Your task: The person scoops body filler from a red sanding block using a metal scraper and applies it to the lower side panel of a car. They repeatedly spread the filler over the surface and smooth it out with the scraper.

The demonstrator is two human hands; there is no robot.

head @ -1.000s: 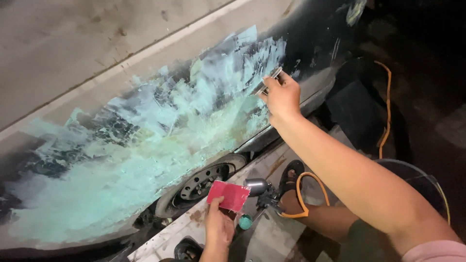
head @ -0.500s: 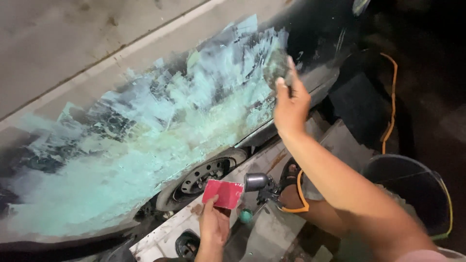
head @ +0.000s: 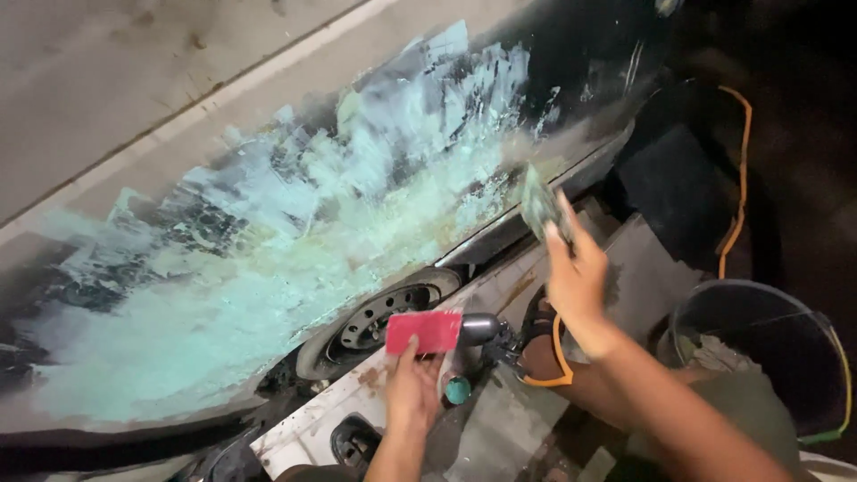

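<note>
The person's right hand (head: 578, 278) is up in front of a dark car panel (head: 589, 54). Its fingers are closed on a thin flat spreader (head: 539, 203), which looks blurry. The spreader pokes up above the hand, close to the lower edge of the panel. I cannot tell if it touches the panel.

A big patch of pale green filler (head: 268, 268) covers the panel, off to the left of that hand and above the other one.

The left hand (head: 412, 384) is lower down, well apart from the right hand. Its fingers pinch a flat red card (head: 425, 331) and hold it up.

Just behind the red card is a wheel (head: 379, 323) with a grey rim. Just to the right of the card, between the two hands, lies a shiny metal tool (head: 482, 328). A small teal cap (head: 457, 389) sits right beside the left hand.

An orange cord (head: 737, 196) runs down on the far side of the right hand. A dark round bucket (head: 759, 348) stands close to the right arm.
</note>
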